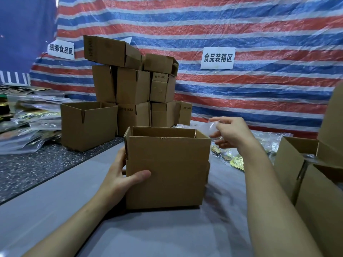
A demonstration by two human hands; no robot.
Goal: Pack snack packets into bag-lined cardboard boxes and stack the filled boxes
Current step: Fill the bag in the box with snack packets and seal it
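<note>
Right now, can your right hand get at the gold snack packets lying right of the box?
Probably yes: the right hand hovers just above the snack packets with nothing between, but it pinches a clear bag, so it must drop that first.

Sign (218, 58) reads "食品装箱区", another sign (61, 49) "捆绑食品区", stacked box (160, 86) "10号 (KK)".
</note>
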